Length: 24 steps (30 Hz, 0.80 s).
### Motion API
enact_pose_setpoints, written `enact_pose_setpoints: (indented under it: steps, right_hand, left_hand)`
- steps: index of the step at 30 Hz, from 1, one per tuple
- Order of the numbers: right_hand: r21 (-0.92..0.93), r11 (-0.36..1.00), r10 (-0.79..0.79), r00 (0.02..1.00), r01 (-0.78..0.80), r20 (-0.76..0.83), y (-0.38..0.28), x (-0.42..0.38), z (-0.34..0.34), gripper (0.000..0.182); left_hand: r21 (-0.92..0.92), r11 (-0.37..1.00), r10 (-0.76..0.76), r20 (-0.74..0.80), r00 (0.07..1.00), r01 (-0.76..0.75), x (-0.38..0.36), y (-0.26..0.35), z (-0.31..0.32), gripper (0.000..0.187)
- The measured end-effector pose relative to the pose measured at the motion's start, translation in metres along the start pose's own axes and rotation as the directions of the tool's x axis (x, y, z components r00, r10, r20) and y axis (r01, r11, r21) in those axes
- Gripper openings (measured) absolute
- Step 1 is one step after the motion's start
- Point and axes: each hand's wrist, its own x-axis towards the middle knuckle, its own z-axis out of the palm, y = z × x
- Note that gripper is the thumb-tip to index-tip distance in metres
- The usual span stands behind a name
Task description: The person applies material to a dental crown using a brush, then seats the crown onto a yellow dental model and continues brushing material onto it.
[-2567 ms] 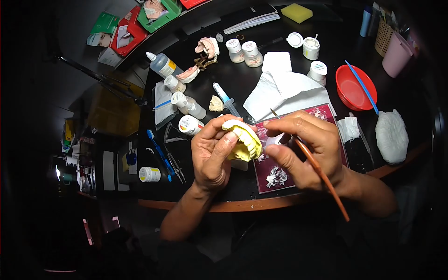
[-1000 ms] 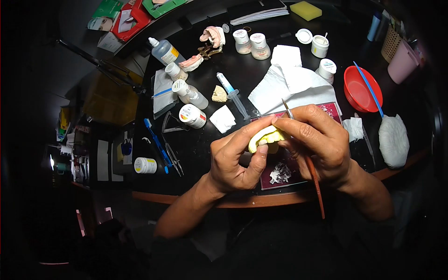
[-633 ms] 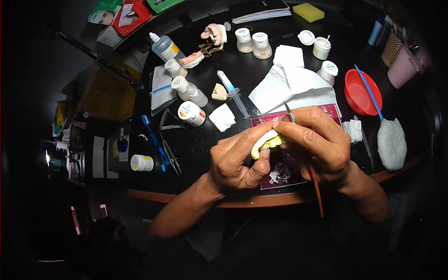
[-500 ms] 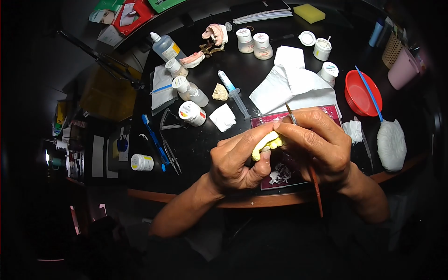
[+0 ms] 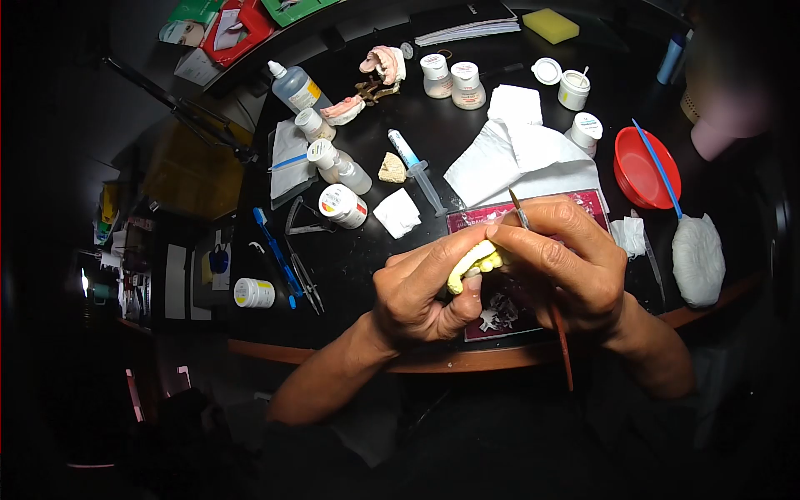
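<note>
My left hand is closed around a small yellow dental model, pinching it between thumb and fingers. Tooth-like bumps show along its lower side; part of it is hidden by my fingers. Between the fingers of my right hand is a fine paintbrush with a red-brown handle, its bristle tip pointing up and away from the model. The right fingertips meet the left ones at the model's upper edge. Beneath both hands lies a dark red slab with white scraps on it.
White tissues, a syringe and a white jar stand beyond my hands. Dental casts are at the back left. To the right are a red bowl and a white wrapped pad. Tweezers lie left.
Both hands keep their grip, and the yellow model has tilted very slightly. A dark blur now covers part of the pink cup at the upper right.
</note>
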Motion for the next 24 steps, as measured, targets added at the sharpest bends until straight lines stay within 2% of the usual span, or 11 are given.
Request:
enact_pose_setpoints:
  steps: [17, 19, 21, 22, 24]
  right_hand:
    - [0.034, 0.999, -0.04, 0.999, 0.04, 0.002, 0.004, 0.004, -0.003, 0.032]
    - [0.04, 0.999, 0.011, 1.0, -0.011, 0.001, 0.004, 0.004, -0.015, 0.035]
    - [0.069, 0.994, 0.082, 0.997, -0.082, -0.008, -0.001, 0.003, -0.027, 0.038]
    - [0.123, 0.975, 0.188, 0.982, -0.184, -0.019, -0.009, -0.003, -0.031, 0.038]
    - [0.292, 0.86, 0.45, 0.892, -0.418, -0.048, -0.026, -0.018, -0.03, 0.039]
  left_hand:
    - [0.076, 0.997, -0.018, 0.001, 1.0, 0.018, 0.002, 0.003, -0.004, 0.04]
    - [0.056, 0.996, -0.061, -0.053, 0.997, 0.064, 0.005, 0.004, -0.006, 0.036]
    - [0.112, 0.993, -0.035, -0.119, 0.992, 0.049, 0.01, 0.0, -0.012, 0.036]
    - [0.106, 0.993, -0.024, -0.169, 0.985, 0.043, 0.011, -0.005, -0.016, 0.036]
    - [0.081, 0.996, -0.023, -0.251, 0.968, 0.044, 0.012, -0.013, -0.023, 0.036]
